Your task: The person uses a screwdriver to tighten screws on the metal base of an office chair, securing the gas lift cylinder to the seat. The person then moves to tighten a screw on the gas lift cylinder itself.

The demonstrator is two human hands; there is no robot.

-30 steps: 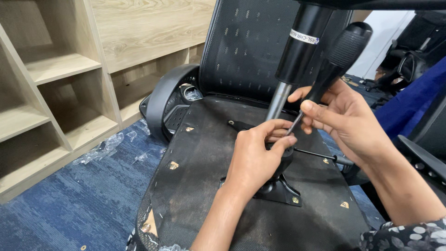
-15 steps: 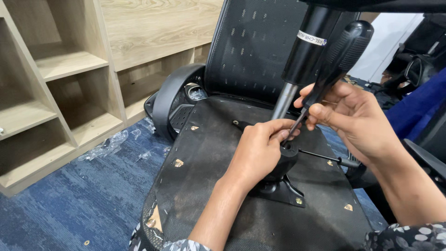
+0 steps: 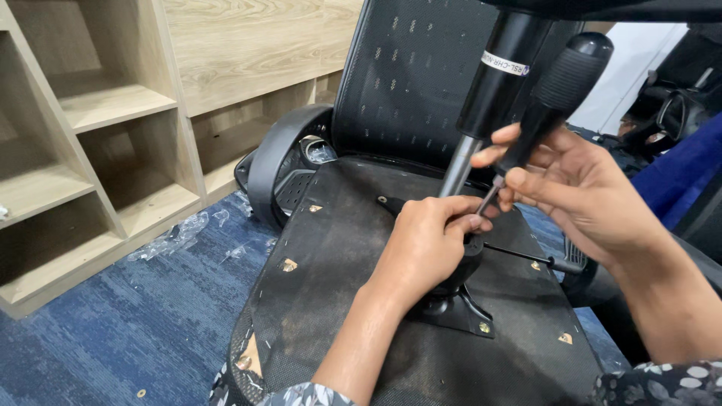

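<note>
— What is the right hand [image 3: 579, 188] doing?

— It holds a screwdriver [image 3: 553, 90] with a thick black ribbed handle. The fingers are curled and pinched around the lower end of the handle, thumb on one side, forefinger on the other. The thin metal shaft slants down and to the left, toward the other hand.

— And the left hand [image 3: 429, 240]?

— It rests on the black mechanism [image 3: 451, 297] mounted near the middle of the upturned chair seat [image 3: 338, 301]. The fingers are pressed together and bent over the top of the mechanism, fingertips meeting the screwdriver's tip. Whether they pinch a screw there, I cannot tell; the spot is hidden by the fingers.

— Where does the screwdriver's tip land?

— Just beside the gas lift cylinder [image 3: 492, 90], at its foot, where the shiny piston enters the mechanism. The cylinder rises up to the top edge of the view.

— What lies around?

— The seat underside is covered in black fabric with small brass-coloured staples near its edges. The mesh backrest [image 3: 406, 75] stands behind the seat's far edge, a curved black armrest [image 3: 274, 169] at its far left corner. A thin black lever [image 3: 526, 259] sticks out toward the seat's right edge. Left of the chair stand pale wooden shelves [image 3: 98, 150] on blue carpet [image 3: 128, 323], with crumpled clear plastic wrap [image 3: 177, 237] at their foot.
</note>
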